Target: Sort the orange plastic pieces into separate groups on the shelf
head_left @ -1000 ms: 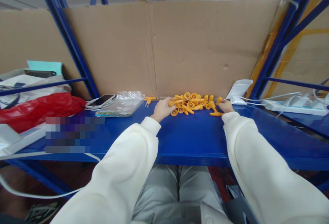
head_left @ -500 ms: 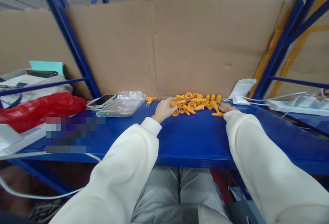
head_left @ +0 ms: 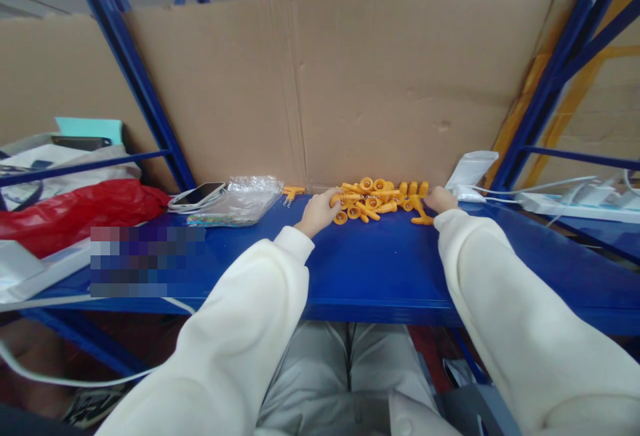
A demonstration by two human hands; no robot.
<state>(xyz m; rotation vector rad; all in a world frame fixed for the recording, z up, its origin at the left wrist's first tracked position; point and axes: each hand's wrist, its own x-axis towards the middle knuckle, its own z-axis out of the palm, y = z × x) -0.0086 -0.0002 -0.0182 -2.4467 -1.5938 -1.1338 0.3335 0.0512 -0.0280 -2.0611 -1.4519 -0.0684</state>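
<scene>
A heap of orange plastic corkscrews [head_left: 373,201] lies against the cardboard at the back of the blue shelf. My left hand [head_left: 319,213] is at the heap's left end, its fingers closed on an orange corkscrew [head_left: 336,200]. At the right end, several orange handles [head_left: 413,189] stand side by side in a short row. Just right of this row is my right hand [head_left: 442,201], fingers drawn together; anything in them is hidden. A T-shaped piece [head_left: 421,216] lies in front of the row. Apart on the left lies one corkscrew [head_left: 292,195] with its metal spiral showing.
Left of the lone corkscrew are clear plastic bags [head_left: 240,203] and a phone [head_left: 200,194] on a white cable. A red bag [head_left: 80,213] sits farther left. White packaging [head_left: 470,176] and a power strip [head_left: 575,207] are at right. Cardboard [head_left: 370,89] walls off the back.
My right hand has lifted slightly away from the T-shaped piece, toward the back beside the row of handles. My left hand keeps its place at the heap.
</scene>
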